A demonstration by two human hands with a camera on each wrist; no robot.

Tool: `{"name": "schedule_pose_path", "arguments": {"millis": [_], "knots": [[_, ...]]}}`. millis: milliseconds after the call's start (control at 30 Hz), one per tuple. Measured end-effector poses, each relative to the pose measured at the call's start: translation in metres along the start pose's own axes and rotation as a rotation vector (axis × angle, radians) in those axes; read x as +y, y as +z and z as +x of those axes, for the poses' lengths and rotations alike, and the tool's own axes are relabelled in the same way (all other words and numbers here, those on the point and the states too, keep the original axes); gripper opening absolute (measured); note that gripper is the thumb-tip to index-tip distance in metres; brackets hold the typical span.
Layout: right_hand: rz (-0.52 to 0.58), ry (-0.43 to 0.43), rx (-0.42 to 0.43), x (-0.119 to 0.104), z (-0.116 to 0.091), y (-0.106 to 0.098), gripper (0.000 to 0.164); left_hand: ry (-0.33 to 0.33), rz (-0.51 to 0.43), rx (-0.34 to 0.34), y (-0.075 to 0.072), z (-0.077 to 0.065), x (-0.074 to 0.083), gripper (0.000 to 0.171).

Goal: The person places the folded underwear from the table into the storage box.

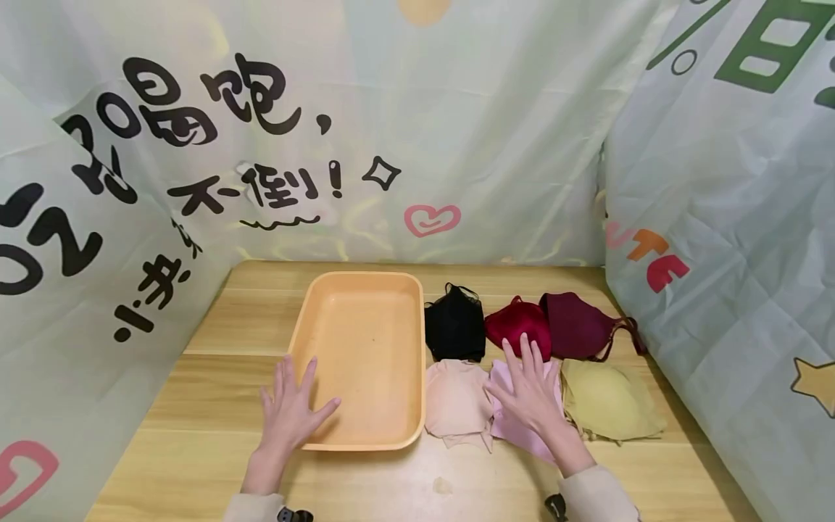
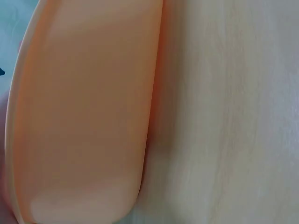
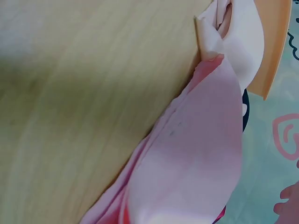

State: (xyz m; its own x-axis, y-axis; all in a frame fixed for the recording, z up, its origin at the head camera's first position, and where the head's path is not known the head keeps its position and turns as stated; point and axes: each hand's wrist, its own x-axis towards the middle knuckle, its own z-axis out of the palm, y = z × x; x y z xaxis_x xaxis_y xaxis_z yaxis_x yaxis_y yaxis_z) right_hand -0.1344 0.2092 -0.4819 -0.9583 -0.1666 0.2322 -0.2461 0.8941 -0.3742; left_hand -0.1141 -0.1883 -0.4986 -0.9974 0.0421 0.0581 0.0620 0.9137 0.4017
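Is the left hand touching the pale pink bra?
Apart. The head view shows the floor of the orange tray between the left hand and the pale pink bra.

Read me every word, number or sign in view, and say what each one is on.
"喝饱," on the back sheet, after a folded character, unclear.
"不倒!" below that, same sheet.
"小快" on the left sheet.
"TE" on the right sheet.
Black marks, far left: cut off, unreadable.
Green marks, upper right: cut off, unreadable.
Small marks on the lilac cloth: too blurred to read.
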Motion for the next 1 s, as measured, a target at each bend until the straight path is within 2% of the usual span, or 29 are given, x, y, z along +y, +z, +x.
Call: {"name": "schedule_pose_path", "arguments": {"millis": [167, 267, 400, 633, 767, 1000], "knots": [[0.023, 0.009, -0.001, -0.003, 0.005, 0.003, 0.082, -0.005, -0.022, 0.051, -0.003, -0.001, -0.004, 0.082], [0.019, 0.017, -0.007, -0.003, 0.008, 0.004, 0.081, -0.035, -0.05, 0.065, -0.005, 0.0, -0.008, 0.076], [0.022, 0.023, -0.018, -0.003, 0.011, 0.005, 0.081, -0.08, -0.093, 0.048, -0.008, 0.004, -0.014, 0.073], [0.058, 0.013, -0.016, -0.003, 0.016, 0.005, 0.081, -0.091, -0.161, -0.011, -0.014, 0.01, -0.021, 0.075], [0.079, 0.002, -0.011, -0.004, 0.019, 0.008, 0.08, -0.05, -0.245, -0.025, -0.014, 0.017, -0.03, 0.07], [0.139, -0.026, -0.007, -0.01, 0.033, 0.014, 0.079, 0.049, -0.385, -0.007, -0.009, 0.031, -0.045, 0.054]]}}
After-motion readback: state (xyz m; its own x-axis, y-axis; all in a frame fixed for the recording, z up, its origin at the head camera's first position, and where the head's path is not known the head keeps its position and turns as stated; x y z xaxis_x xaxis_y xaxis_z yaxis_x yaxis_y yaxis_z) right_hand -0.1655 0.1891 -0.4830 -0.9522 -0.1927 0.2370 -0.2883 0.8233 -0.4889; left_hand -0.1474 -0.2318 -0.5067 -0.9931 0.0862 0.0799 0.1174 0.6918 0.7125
